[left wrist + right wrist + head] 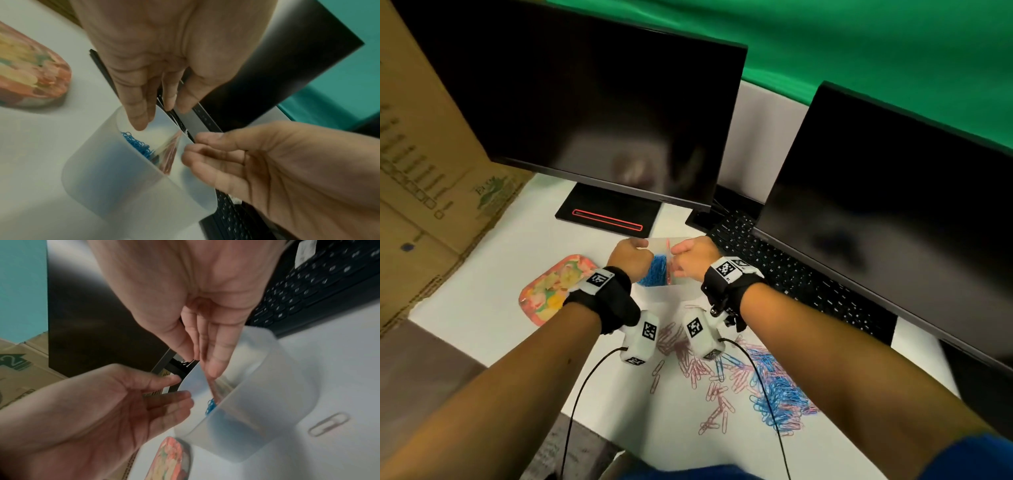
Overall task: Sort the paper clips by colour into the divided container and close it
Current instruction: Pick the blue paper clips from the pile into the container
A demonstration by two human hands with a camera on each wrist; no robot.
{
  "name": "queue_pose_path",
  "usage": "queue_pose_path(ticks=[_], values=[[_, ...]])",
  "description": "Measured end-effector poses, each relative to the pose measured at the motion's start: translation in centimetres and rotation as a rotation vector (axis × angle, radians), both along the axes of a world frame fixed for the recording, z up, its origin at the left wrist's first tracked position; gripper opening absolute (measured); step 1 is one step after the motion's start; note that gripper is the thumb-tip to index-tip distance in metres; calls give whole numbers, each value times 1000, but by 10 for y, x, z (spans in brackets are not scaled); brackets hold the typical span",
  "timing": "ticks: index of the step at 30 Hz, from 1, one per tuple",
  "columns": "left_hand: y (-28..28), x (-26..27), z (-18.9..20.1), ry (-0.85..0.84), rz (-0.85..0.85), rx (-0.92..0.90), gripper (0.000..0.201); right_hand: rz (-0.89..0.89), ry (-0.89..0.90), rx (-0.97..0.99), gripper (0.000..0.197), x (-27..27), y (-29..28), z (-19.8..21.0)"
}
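Note:
A translucent divided container (681, 283) (115, 178) (267, 386) stands on the white table ahead of me. Its left compartment holds blue paper clips (654, 274) (137, 144) (210, 407), beside a clear divider (170, 155) that shows pink. My left hand (628, 255) (164, 107) (180, 387) grips the container's left rim between thumb and fingers. My right hand (690, 260) (193, 144) (201, 363) pinches the rim by the divider. Loose pink clips (709, 394) and blue clips (780, 390) lie nearer me. The wrist views are blurred.
A colourful lid (554, 287) (26, 73) (172, 459) lies left of the container. One pale clip (329, 426) sits by the container's right side. A black keyboard (791, 274) and two dark monitors (592, 113) stand behind; a cardboard box (421, 171) is at the left.

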State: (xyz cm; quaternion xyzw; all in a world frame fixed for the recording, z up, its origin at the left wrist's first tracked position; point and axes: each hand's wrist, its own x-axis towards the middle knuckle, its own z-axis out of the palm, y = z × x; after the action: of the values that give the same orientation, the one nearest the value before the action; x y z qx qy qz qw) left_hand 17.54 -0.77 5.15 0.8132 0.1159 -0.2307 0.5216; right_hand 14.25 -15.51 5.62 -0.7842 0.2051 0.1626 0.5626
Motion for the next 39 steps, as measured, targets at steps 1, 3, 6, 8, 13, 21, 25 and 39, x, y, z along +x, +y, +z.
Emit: queue_pose_path(ticks=[1, 3, 6, 8, 13, 21, 25, 39], values=[[-1, -3, 1, -34, -36, 35, 33, -2, -7, -17, 23, -7, -5, 3], [-4, -15, 4, -157, -99, 70, 26, -35, -4, -89, 22, -26, -21, 5], [-16, -45, 7, -342, -335, 103, 16, -42, -28, -223, 21, -65, -51, 0], [-27, -67, 3, -387, -587, 138, 15, 19, 3, -434, 19, -94, -69, -7], [-58, -115, -28, -445, -1107, 371, 14, 255, 131, -584, 21, -149, -76, -32], [-62, -136, -64, -435, -1366, 503, 28, 451, 73, -668, 24, -166, -50, -54], [-61, -136, -68, -480, -1328, 527, 26, 404, 86, -667, 29, -165, -51, -63], [-69, -122, -57, -237, -795, 89, 40, -122, -51, -232, 17, -177, -102, -52]])
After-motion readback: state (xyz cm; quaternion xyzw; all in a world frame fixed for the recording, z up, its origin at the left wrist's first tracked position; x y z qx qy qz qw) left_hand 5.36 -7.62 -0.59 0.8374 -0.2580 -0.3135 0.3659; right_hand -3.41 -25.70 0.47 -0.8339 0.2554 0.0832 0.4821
